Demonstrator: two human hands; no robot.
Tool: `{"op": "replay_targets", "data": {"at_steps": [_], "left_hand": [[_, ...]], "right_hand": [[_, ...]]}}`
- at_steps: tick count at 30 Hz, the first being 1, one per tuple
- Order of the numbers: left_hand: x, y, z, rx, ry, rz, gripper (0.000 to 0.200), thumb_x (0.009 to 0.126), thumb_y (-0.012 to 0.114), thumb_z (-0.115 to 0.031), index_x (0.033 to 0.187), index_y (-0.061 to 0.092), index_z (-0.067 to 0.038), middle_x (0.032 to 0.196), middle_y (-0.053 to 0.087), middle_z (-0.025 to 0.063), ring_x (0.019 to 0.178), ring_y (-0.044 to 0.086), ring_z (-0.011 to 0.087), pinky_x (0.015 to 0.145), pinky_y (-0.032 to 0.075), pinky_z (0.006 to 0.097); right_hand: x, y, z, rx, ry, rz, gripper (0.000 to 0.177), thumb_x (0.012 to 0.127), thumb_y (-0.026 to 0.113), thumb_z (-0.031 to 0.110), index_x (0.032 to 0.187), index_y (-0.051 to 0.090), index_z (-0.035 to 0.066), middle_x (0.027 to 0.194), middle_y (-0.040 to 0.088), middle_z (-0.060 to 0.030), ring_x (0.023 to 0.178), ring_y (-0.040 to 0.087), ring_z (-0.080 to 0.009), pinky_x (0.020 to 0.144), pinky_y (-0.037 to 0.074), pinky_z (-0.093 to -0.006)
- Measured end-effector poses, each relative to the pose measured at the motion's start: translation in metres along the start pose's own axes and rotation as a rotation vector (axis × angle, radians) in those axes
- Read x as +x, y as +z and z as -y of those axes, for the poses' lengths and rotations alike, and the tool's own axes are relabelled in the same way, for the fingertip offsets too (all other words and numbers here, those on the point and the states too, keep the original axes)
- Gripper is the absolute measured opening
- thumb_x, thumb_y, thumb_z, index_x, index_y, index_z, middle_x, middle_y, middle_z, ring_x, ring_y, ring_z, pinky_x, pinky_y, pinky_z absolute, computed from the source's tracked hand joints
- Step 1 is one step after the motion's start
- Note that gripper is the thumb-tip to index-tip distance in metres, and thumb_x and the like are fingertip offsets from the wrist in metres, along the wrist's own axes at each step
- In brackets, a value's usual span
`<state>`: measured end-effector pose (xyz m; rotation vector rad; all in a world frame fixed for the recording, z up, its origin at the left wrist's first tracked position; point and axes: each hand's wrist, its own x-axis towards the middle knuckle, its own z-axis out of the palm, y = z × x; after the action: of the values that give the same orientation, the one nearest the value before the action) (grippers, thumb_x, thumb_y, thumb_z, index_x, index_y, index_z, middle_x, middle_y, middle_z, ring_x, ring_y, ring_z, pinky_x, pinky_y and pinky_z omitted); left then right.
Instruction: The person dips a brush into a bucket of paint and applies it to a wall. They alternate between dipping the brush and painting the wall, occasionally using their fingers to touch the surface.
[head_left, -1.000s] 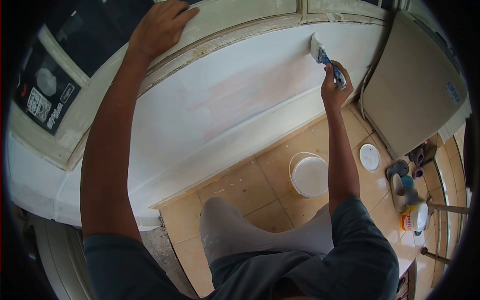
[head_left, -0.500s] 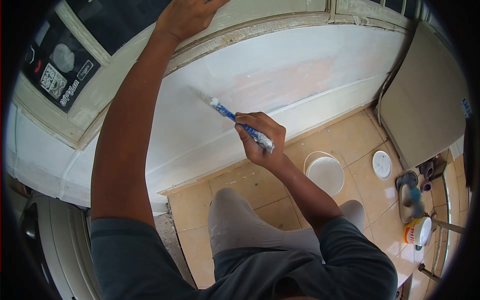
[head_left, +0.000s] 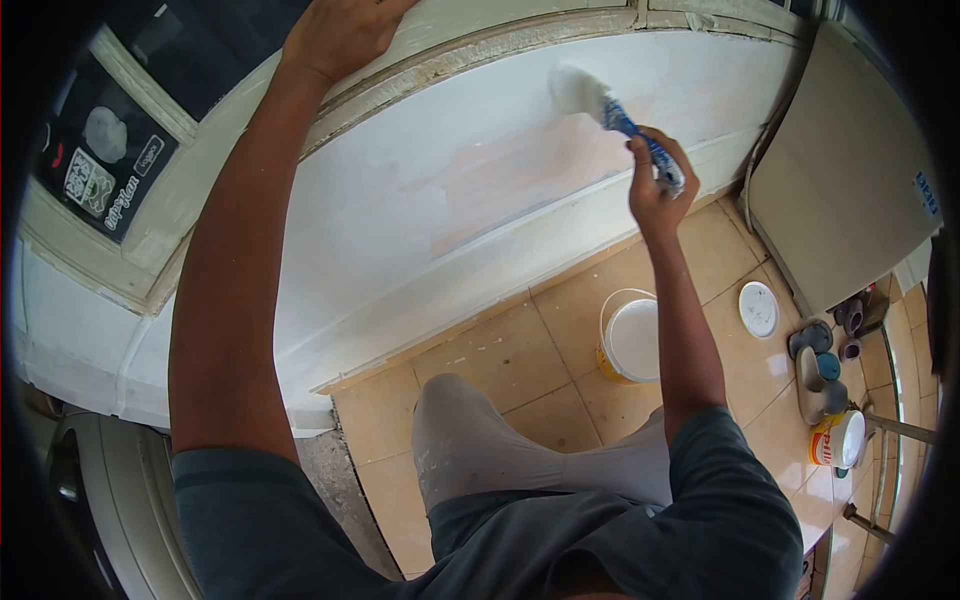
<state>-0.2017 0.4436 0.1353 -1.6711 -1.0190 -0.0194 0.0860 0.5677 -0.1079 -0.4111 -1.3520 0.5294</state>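
Note:
My right hand (head_left: pixel 655 185) grips the blue handle of a paintbrush (head_left: pixel 600 105), whose white bristles press against the white-painted lower wall panel (head_left: pixel 430 190) at its upper right. My left hand (head_left: pixel 340 30) rests flat on the pale window sill above the panel, arm stretched out. A bucket of white paint (head_left: pixel 632 338) stands on the tan floor tiles below my right arm. My bent knee in grey trousers (head_left: pixel 470 440) is near the bottom middle.
A round white lid (head_left: pixel 758 308) lies on the tiles right of the bucket. Small pots and a labelled tin (head_left: pixel 835 438) crowd the right edge. A beige board (head_left: pixel 850 170) leans at the right. Dark window glass with stickers (head_left: pixel 110 170) is upper left.
The brush swept from the right of the panel to its middle left, then back to the upper right. My left hand stayed on the sill.

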Motion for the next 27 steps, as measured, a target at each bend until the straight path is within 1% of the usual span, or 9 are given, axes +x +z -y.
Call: {"op": "replay_targets", "data": {"at_steps": [3, 7, 10, 12, 15, 20, 22, 25, 27], "left_hand": [[0.000, -0.002, -0.001, -0.001, 0.003, -0.002, 0.026, 0.084, 0.063, -0.006, 0.109, 0.070, -0.008, 0.102, 0.065, 0.0087, 0.102, 0.060, 0.0245, 0.093, 0.045, 0.0370], [0.001, -0.001, -0.001, 0.013, 0.010, -0.003, 0.026, 0.084, 0.063, -0.006, 0.108, 0.070, -0.008, 0.102, 0.065, 0.0085, 0.101, 0.060, 0.0241, 0.092, 0.045, 0.0367], [0.002, -0.001, -0.002, 0.010, 0.009, -0.006, 0.025, 0.083, 0.063, -0.006, 0.107, 0.070, -0.008, 0.101, 0.064, 0.0085, 0.101, 0.060, 0.0239, 0.092, 0.045, 0.0365], [0.002, -0.002, -0.002, 0.004, 0.003, 0.006, 0.025, 0.083, 0.063, -0.006, 0.107, 0.070, -0.007, 0.101, 0.065, 0.0087, 0.100, 0.060, 0.0240, 0.092, 0.046, 0.0365], [0.003, -0.004, -0.003, -0.016, -0.004, 0.002, 0.025, 0.083, 0.063, -0.006, 0.107, 0.070, -0.007, 0.101, 0.065, 0.0092, 0.100, 0.060, 0.0247, 0.091, 0.046, 0.0370], [0.005, -0.008, -0.005, -0.033, 0.008, -0.017, 0.026, 0.082, 0.063, -0.005, 0.107, 0.070, -0.007, 0.101, 0.065, 0.0095, 0.101, 0.061, 0.0257, 0.091, 0.047, 0.0383], [0.004, -0.006, -0.005, -0.012, 0.010, -0.036, 0.026, 0.081, 0.063, -0.005, 0.106, 0.071, -0.007, 0.101, 0.065, 0.0093, 0.101, 0.061, 0.0258, 0.091, 0.047, 0.0386], [-0.005, 0.011, 0.006, 0.050, 0.036, -0.033, 0.040, 0.085, 0.063, -0.004, 0.124, 0.066, -0.014, 0.114, 0.064, 0.0052, 0.109, 0.060, 0.0225, 0.095, 0.047, 0.0372], [-0.006, 0.012, 0.007, 0.017, 0.032, -0.024, 0.041, 0.085, 0.063, -0.004, 0.124, 0.066, -0.014, 0.114, 0.064, 0.0052, 0.108, 0.060, 0.0228, 0.095, 0.047, 0.0374]], "right_hand": [[0.028, -0.033, -0.046, -0.056, -0.042, -0.132, 0.011, 0.089, 0.069, 0.000, 0.098, 0.070, -0.005, 0.084, 0.072, -0.0097, 0.077, 0.070, -0.0134, 0.071, 0.053, -0.0244], [0.046, -0.052, -0.064, -0.209, 0.000, -0.280, 0.013, 0.087, 0.071, 0.000, 0.099, 0.071, -0.003, 0.087, 0.073, -0.0109, 0.075, 0.070, -0.0141, 0.071, 0.054, -0.0260], [0.028, -0.033, -0.064, -0.207, 0.032, -0.261, 0.013, 0.087, 0.071, 0.000, 0.099, 0.071, -0.003, 0.086, 0.073, -0.0113, 0.075, 0.069, -0.0145, 0.070, 0.053, -0.0255], [-0.002, -0.004, -0.052, -0.151, -0.056, -0.216, 0.012, 0.086, 0.070, -0.003, 0.098, 0.071, -0.003, 0.087, 0.071, -0.0111, 0.074, 0.067, -0.0151, 0.069, 0.053, -0.0269], [-0.051, 0.034, 0.002, -0.136, -0.104, -0.105, 0.016, 0.082, 0.069, -0.004, 0.098, 0.069, -0.001, 0.087, 0.069, -0.0164, 0.075, 0.069, -0.0258, 0.070, 0.054, -0.0311], [-0.113, 0.066, 0.069, 0.092, 0.018, 0.160, 0.026, 0.080, 0.069, -0.006, 0.104, 0.068, 0.002, 0.096, 0.069, -0.0178, 0.082, 0.069, -0.0319, 0.072, 0.055, -0.0341], [-0.120, 0.068, 0.084, 0.159, 0.023, 0.238, 0.022, 0.082, 0.068, -0.008, 0.103, 0.069, 0.000, 0.094, 0.070, -0.0179, 0.080, 0.071, -0.0262, 0.070, 0.055, -0.0304], [-0.120, 0.058, 0.094, 0.306, 0.097, 0.335, 0.022, 0.082, 0.069, -0.008, 0.103, 0.070, 0.000, 0.094, 0.071, -0.0171, 0.077, 0.070, -0.0230, 0.068, 0.055, -0.0294], [-0.118, 0.054, 0.095, 0.390, 0.137, 0.412, 0.021, 0.083, 0.069, -0.007, 0.103, 0.070, -0.001, 0.093, 0.071, -0.0167, 0.075, 0.069, -0.0213, 0.067, 0.054, -0.0288]]}}
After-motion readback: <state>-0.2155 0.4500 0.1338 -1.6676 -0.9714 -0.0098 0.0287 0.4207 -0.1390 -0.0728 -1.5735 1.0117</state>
